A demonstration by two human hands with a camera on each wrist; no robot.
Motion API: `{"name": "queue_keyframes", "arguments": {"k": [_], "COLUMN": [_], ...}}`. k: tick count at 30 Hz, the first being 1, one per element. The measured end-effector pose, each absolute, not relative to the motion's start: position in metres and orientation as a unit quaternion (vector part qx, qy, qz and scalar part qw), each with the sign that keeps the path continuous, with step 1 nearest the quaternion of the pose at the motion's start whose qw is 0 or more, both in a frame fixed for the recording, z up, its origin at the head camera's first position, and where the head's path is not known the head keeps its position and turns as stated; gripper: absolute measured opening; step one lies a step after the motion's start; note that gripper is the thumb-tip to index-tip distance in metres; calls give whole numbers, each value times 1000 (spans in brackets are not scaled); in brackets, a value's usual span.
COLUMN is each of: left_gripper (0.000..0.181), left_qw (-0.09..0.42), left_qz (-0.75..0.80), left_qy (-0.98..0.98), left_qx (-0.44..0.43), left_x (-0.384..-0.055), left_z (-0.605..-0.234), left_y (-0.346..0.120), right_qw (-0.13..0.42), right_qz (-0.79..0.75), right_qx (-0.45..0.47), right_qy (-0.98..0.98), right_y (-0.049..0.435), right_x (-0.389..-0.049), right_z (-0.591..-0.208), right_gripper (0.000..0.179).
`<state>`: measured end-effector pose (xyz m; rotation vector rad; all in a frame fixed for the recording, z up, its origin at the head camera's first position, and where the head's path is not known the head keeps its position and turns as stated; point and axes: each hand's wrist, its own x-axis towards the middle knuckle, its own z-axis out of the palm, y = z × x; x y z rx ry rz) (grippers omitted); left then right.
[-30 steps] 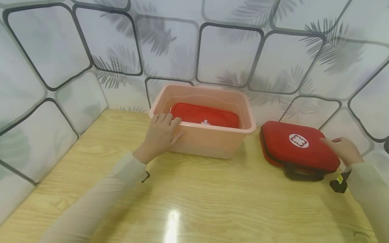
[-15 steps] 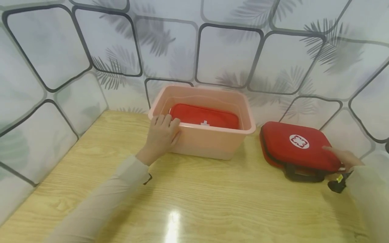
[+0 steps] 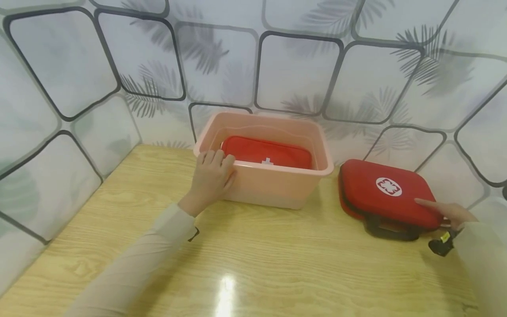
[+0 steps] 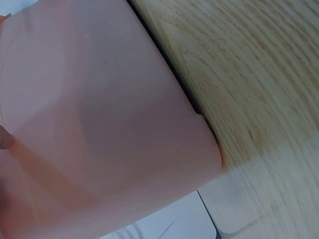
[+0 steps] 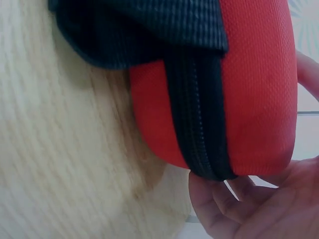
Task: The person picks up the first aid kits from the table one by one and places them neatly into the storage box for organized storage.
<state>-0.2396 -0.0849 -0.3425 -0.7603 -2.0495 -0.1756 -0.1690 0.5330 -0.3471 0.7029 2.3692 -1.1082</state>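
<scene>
A peach plastic bin (image 3: 269, 187) stands against the back wall, and inside it lies a red pouch (image 3: 273, 152) with a white cross, partly hidden by the front wall. My left hand (image 3: 210, 178) grips the bin's front rim near its left corner, fingers over the edge and thumb on the outside. To the bin's right, a red first-aid case (image 3: 396, 204) with a white round emblem and black handle (image 5: 144, 25) lies flat. My right hand (image 3: 453, 212) holds its right end: one finger lies on top, while others curl against the zipped side in the right wrist view.
The wood-grain table (image 3: 253, 264) runs under everything, with a bright glare near its front. A patterned wall covering (image 3: 297, 70) rises right behind the bin and case, and also along the left side.
My right hand has come down from above the case's right edge to hold that end. The case has shifted slightly left and toward me. My left hand has stayed on the rim.
</scene>
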Motion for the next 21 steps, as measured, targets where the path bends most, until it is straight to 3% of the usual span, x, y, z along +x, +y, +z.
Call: {"name": "queue_keyframes", "arguments": {"k": [15,21], "left_gripper": [12,12], "left_qw": [461,458], "left_qz": [-71,-68], "left_qy": [-829,-831], "left_qx": [-309,-306], "left_x": [-242,-242], "left_z": [-345,-345], "left_y": [-85,-84], "right_qw": [272,285], "right_qz": [-420,-518], "right_qx": [222,248], "right_qy": [837,768], "right_y": [534,533], "right_x": [-169,-168], "right_z": [-352,-357], "right_gripper": [110,96]}}
